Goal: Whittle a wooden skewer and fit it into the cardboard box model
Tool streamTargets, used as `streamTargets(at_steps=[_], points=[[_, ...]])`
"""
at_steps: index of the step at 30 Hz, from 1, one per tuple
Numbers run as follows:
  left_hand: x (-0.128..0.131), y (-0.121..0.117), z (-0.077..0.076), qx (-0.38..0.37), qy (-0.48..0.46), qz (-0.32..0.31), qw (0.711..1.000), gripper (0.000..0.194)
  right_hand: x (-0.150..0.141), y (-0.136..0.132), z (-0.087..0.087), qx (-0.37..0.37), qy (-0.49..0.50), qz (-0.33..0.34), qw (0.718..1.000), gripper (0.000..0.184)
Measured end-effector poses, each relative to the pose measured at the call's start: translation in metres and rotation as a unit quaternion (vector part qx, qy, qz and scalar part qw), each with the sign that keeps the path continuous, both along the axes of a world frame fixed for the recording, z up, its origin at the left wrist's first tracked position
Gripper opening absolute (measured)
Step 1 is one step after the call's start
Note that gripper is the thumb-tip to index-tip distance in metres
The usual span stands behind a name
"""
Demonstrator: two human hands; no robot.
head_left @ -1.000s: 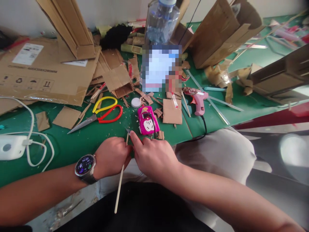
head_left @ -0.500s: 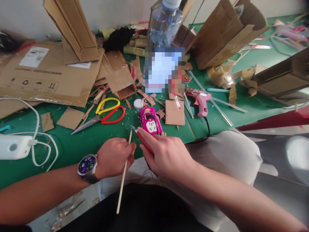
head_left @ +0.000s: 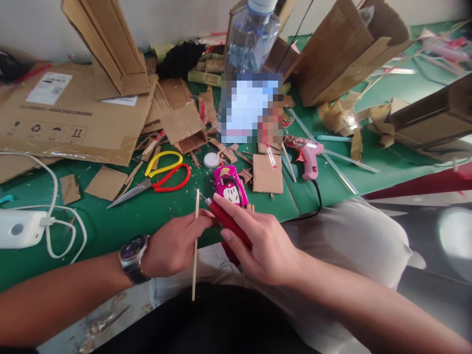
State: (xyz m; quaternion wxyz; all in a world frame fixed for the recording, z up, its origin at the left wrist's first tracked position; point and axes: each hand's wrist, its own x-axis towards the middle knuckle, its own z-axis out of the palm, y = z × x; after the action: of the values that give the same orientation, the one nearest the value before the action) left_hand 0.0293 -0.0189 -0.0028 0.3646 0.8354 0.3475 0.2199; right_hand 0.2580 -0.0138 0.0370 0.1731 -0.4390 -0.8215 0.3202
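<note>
1 thin pale stick (head_left: 195,258), pointing forward, 1 red-handled tool (head_left: 231,222), slanted, metal tip (head_left: 208,201) near the stick's far end

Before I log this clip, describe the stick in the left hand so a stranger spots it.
Find the green table, then follow its near edge to the watch. The left hand beside it holds the stick. Thin, pale and straight, it looks nothing like the thick red tool in the right hand.
</note>
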Motion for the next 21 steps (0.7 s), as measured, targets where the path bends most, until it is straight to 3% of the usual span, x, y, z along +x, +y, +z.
streamTargets(at_steps=[5, 8, 10, 13, 16, 18, 21], points=[[-0.005, -0.002, 0.009, -0.137, -0.116, 0.008, 0.984, 0.047, 0.005, 0.000, -0.005, -0.021, 0.089, -0.003, 0.996, 0.057], [-0.008, -0.003, 0.010, -0.214, -0.171, 0.035, 0.961, 0.044, 0.006, 0.002, -0.005, 0.007, 0.082, -0.016, 0.996, 0.057], [-0.008, -0.001, 0.009, -0.275, -0.237, 0.071, 0.929, 0.036, 0.007, 0.003, -0.004, 0.026, 0.069, -0.029, 0.997, 0.055], [-0.003, 0.002, 0.008, -0.372, -0.335, 0.148, 0.853, 0.022, 0.006, 0.005, -0.004, 0.036, 0.070, -0.045, 0.996, 0.050], [0.002, 0.002, 0.008, -0.445, -0.396, 0.181, 0.783, 0.016, 0.005, 0.006, -0.004, 0.035, 0.073, -0.054, 0.995, 0.044], [0.003, -0.001, 0.008, -0.465, -0.412, 0.187, 0.761, 0.014, 0.005, 0.006, -0.003, 0.021, 0.071, -0.058, 0.996, 0.042], [0.003, -0.005, 0.007, -0.477, -0.383, 0.202, 0.765, 0.012, 0.006, 0.006, -0.002, -0.011, 0.072, -0.051, 0.996, 0.044]])
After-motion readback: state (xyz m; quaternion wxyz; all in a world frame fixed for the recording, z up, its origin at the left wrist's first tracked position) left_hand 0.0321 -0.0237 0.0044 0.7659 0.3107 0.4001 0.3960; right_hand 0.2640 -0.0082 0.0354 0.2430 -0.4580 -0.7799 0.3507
